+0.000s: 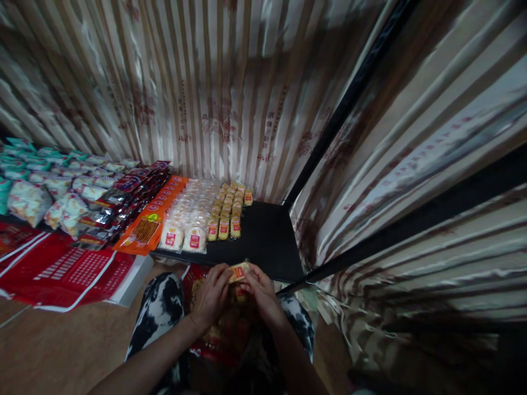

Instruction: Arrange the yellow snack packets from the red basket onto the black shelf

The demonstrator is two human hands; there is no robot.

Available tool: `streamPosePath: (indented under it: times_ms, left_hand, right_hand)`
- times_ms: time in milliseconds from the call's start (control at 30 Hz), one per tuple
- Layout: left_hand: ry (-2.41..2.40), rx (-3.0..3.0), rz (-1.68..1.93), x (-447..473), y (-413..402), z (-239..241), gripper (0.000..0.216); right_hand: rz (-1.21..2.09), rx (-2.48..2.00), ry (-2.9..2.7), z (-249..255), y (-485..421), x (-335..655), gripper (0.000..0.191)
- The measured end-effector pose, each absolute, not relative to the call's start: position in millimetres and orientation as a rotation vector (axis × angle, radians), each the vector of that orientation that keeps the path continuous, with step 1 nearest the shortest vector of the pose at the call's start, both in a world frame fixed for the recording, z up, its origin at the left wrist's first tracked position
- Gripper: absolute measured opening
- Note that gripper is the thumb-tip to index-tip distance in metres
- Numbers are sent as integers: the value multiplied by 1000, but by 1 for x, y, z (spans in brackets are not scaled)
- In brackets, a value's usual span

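Both my hands meet low in the middle of the view, just in front of the black shelf point(267, 241). My left hand point(212, 293) and my right hand point(259, 291) are closed together on one small yellow snack packet point(239, 271). Under them, on my lap, lies a red bag point(218, 334) with more packets. On the shelf beyond stand rows of the same small yellow packets point(228, 211) next to rows of white round packets point(187, 219).
Orange packs point(150, 219), dark red packs point(119, 197) and white-green bags point(45, 186) fill the shelf leftwards. A flat red box point(69, 274) lies at the left on the wooden floor point(61, 345). Striped curtains point(214, 93) hang behind and at the right.
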State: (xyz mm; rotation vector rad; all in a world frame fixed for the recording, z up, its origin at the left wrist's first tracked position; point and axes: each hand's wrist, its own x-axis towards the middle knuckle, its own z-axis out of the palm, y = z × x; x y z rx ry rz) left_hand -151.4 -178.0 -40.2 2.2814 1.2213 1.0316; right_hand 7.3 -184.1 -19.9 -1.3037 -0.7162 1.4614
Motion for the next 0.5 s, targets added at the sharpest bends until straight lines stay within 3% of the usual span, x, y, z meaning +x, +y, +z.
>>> streamPosePath:
  times_ms: [167,333,500]
  left_hand:
    - [1120,2111,1009,-137,-141,-17,41]
    - [941,2060,958,-112,-103,5,40]
    - [876,2031,923,-84,-74,17,36]
  right_hand:
    - [1407,-1331,-834,-13,-174,31,36]
    - [1519,-1277,-931,-6,-166,49,52]
    - [1388,-1353,-878,0,-146,60,43]
